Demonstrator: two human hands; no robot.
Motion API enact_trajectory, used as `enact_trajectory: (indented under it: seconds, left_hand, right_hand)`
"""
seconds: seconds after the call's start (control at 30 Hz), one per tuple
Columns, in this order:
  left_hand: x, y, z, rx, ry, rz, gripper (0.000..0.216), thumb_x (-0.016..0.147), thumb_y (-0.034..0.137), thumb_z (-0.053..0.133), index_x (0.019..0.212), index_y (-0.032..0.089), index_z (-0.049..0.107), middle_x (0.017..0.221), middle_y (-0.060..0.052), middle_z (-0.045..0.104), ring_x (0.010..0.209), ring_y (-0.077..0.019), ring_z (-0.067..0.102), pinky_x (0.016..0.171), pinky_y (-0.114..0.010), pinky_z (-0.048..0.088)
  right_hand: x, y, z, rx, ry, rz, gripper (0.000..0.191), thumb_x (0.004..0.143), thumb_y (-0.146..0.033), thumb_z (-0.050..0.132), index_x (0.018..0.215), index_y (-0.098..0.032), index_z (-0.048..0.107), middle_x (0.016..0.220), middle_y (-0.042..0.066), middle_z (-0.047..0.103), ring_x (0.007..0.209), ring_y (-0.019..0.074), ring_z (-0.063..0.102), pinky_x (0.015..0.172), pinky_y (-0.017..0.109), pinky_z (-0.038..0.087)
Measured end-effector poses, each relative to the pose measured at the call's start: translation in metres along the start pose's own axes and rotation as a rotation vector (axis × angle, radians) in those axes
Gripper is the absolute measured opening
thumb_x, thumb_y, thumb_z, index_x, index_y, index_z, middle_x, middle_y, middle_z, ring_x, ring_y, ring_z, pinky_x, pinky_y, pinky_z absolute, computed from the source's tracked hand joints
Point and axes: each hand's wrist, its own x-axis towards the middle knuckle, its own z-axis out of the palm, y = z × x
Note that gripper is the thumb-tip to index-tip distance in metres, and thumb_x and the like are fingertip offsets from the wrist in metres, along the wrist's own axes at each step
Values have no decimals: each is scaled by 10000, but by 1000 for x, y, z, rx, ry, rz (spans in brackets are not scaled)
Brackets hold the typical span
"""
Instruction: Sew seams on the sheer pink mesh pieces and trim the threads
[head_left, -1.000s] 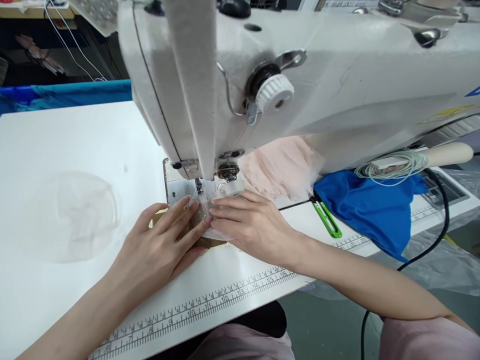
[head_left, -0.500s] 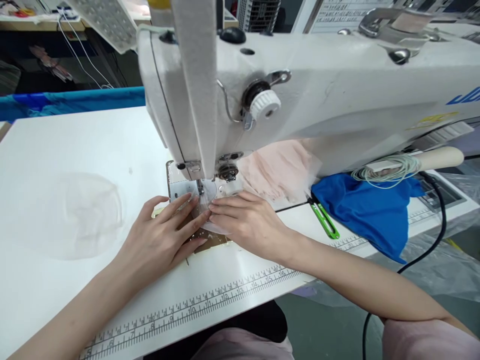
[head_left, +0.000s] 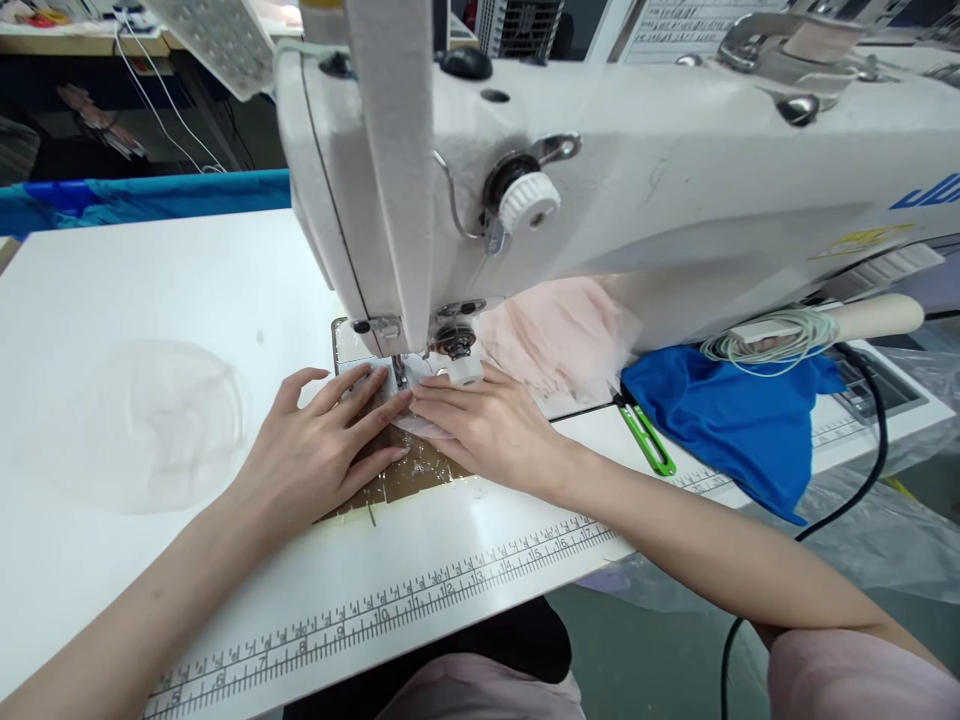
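My left hand (head_left: 322, 435) lies flat with fingers spread, its fingertips by the presser foot (head_left: 400, 371) of a white sewing machine (head_left: 615, 170). From the other side my right hand (head_left: 491, 425) rests flat, fingers stretched out together. Under the fingertips of both is a small piece of thin, sheer white fabric (head_left: 421, 427), which reaches to the presser foot. The hands partly hide it. Both press on the fabric from above and do not grasp it. Behind my right hand, pale pink fabric (head_left: 559, 335) lies bunched under the machine arm.
Sheer round fabric (head_left: 187, 425) lies on the white table at left. At right are a green thread snipper (head_left: 649, 440), blue cloth (head_left: 739, 420) and a cone with pale cord (head_left: 787, 335). A printed ruler (head_left: 382, 615) follows the front edge. A black cable (head_left: 877, 470) hangs at right.
Both hands have slid slightly forward, toward the presser foot, and the sheer fabric has moved with them. More of the brown plate in front of the hands now shows.
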Motion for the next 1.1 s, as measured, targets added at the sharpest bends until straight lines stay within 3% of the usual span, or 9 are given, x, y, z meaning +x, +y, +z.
enact_trajectory:
  seconds: [0.1,0.4,0.67,1.1]
  left_hand:
    - [-3,7,-3,36,41,-4,442,982,369,483,1377,172,508,1369,-116,589,1258,-306,554,976,-506,369]
    - [-6,15,-9,10,116,6,363,976,299,498,1298,147,571,1258,-89,668,1172,-292,623,954,-497,371]
    - [-5,10,-7,-10,109,-14,354,977,301,499,1299,172,571,1273,-71,662,1186,-288,613,972,-492,359]
    - [-3,5,-5,-66,55,-64,422,965,351,510,1371,236,516,1321,-68,631,1232,-313,579,1016,-538,348]
  right_hand:
    - [-1,-1,-2,20,-11,-3,288,958,-277,548,1109,-72,680,1100,123,737,1031,192,692,1080,392,432]
    - [-6,-4,-1,-37,-40,-50,361,965,-345,540,1156,-70,675,1178,132,707,1136,221,643,1091,424,407]
    - [-6,-3,0,-74,-52,-39,353,985,-355,499,1172,-109,671,1206,96,699,1139,208,637,1093,423,395]
    - [-1,-2,1,-54,-81,6,358,976,-326,512,1194,-81,657,1194,128,700,1059,233,666,1019,442,444]
